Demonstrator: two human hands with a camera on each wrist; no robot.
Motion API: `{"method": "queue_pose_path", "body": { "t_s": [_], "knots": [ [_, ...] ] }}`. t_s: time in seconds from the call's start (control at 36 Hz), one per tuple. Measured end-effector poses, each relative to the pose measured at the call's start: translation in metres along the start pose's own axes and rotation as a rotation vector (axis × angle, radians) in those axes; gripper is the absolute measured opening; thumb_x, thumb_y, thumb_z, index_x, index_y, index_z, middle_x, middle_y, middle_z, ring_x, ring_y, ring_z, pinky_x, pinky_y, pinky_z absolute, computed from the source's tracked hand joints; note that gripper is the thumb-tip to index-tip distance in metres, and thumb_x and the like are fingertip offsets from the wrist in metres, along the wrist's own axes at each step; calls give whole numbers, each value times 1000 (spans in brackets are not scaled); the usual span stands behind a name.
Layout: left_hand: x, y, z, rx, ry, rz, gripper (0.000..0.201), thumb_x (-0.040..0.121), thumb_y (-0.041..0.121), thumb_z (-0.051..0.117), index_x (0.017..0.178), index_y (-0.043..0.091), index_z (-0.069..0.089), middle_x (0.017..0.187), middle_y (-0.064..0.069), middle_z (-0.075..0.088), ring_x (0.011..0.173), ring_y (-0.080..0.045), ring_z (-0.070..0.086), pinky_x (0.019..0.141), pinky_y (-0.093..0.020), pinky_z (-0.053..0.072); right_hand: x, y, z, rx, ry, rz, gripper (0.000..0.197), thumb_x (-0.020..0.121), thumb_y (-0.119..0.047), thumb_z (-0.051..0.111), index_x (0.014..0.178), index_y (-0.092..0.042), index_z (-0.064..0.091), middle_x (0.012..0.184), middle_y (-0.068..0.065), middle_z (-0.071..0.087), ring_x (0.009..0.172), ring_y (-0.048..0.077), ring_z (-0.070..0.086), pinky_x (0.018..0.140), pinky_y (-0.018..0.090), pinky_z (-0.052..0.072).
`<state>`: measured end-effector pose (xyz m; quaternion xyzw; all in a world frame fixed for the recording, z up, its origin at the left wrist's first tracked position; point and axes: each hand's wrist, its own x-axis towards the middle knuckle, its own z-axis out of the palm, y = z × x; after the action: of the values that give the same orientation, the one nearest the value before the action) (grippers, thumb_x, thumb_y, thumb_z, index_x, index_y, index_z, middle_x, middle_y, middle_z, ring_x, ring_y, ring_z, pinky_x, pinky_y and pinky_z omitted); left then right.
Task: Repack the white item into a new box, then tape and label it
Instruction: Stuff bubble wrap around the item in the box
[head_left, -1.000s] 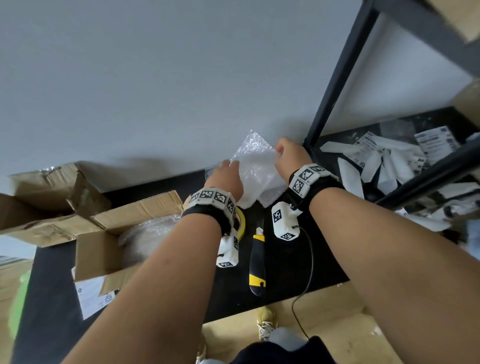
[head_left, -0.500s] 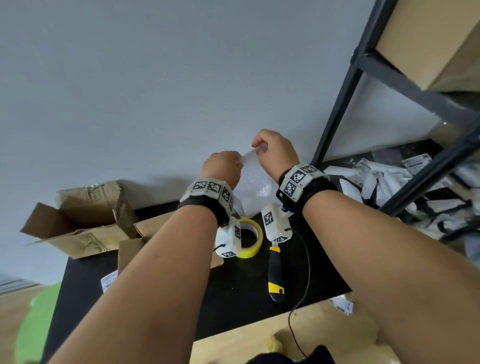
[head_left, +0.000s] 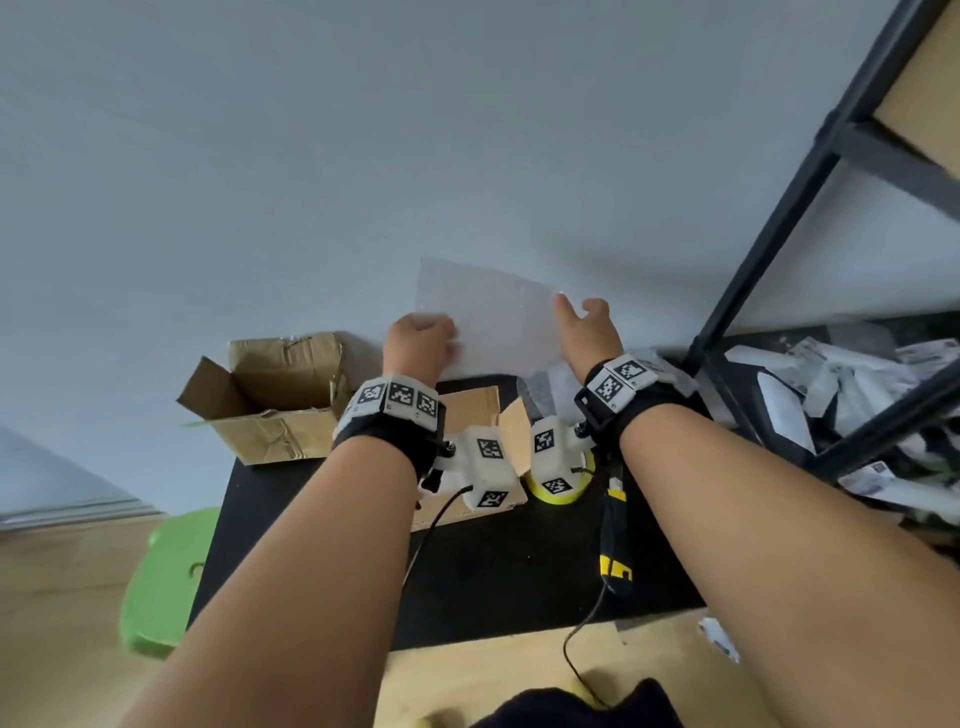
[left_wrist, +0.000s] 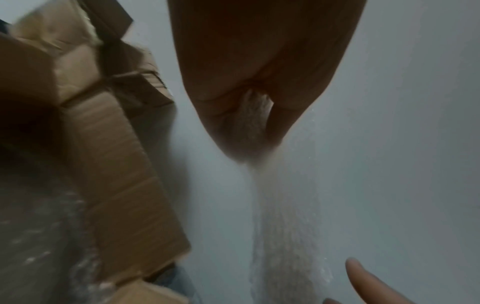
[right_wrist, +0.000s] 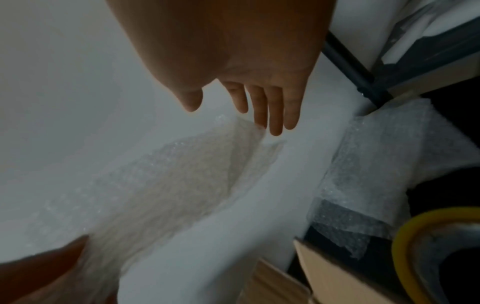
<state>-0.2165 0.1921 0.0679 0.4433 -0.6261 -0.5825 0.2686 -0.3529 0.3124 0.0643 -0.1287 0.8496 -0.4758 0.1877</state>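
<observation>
- The bubble wrap sheet (head_left: 488, 322) was held up flat in front of the wall, above the far edge of the desk (head_left: 493, 561), with its long axis running from one hand to the other.
- The left hand (head_left: 418, 340) pinched the left edge of the sheet between curled fingers (left_wrist: 233, 123) and thumb, so it carried the sheet.
- The right hand (head_left: 584, 325) was at the right edge of the sheet, fingers (right_wrist: 275, 111) straight and spread, only touching or just beside the edge; it gripped nothing.
- Both forearms reached forward and up, wrists at about the same height, one on each side of the sheet.
- The new box (head_left: 467, 415) lay open below the sheet, under the left wrist; its inside was hidden in the head view, so I cannot tell where the white item was.
- The next move probably needs the right hand to catch the free edge.
</observation>
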Motion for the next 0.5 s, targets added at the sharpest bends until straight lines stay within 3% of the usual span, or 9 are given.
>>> {"method": "queue_pose_path", "body": {
  "t_s": [0.08, 0.14, 0.25, 0.33, 0.44, 0.5],
  "knots": [
    [-2, -15, -22, -12, 46, -58, 6, 85, 13, 64, 83, 16, 68, 86, -3, 70, 81, -22, 67, 83, -34, 56, -9, -3, 14, 5, -69, 3, 62, 94, -43, 50, 145, -13, 31, 141, 9, 46, 124, 28, 49, 88, 29, 36],
    [-5, -22, -35, -10, 66, -89, 4, 85, 13, 64, 86, 14, 68, 86, -5, 69, 78, -21, 66, 81, -33, 56, -15, -4, 23, -25, -128, -20, 65, 90, -38, 58, 145, -14, 32, 141, 6, 45, 125, 25, 48, 90, 28, 35],
    [-12, -35, -57, -37, 78, -141, 15, 86, 10, 62, 72, 15, 63, 76, -6, 64, 70, -23, 62, 80, -40, 55, -22, -5, 39, -104, -153, -68, 64, 85, -28, 68, 140, -14, 40, 139, 4, 48, 123, 23, 49, 86, 24, 35],
    [-16, -44, -70, -56, 77, -193, 16, 86, 6, 61, 72, 13, 60, 72, -6, 61, 71, -25, 60, 82, -42, 55, -25, -4, 50, -158, -189, -80, 66, 84, -21, 68, 143, -15, 38, 141, 5, 47, 123, 23, 51, 86, 24, 37],
    [-24, -56, -84, -19, 86, -203, 10, 86, 5, 63, 79, 11, 59, 76, -4, 60, 68, -18, 59, 63, -28, 51, -30, -1, 61, -266, -233, -123, 65, 87, -11, 63, 146, -18, 35, 145, 4, 43, 121, 25, 52, 84, 25, 41],
    [-29, -62, -90, 98, 58, -195, 9, 85, 10, 67, 81, 14, 60, 80, -1, 61, 74, -16, 59, 64, -27, 49, -32, 2, 66, -323, -236, -147, 65, 85, -9, 62, 144, -21, 38, 141, 4, 48, 117, 27, 55, 86, 29, 46]
  ]
}}
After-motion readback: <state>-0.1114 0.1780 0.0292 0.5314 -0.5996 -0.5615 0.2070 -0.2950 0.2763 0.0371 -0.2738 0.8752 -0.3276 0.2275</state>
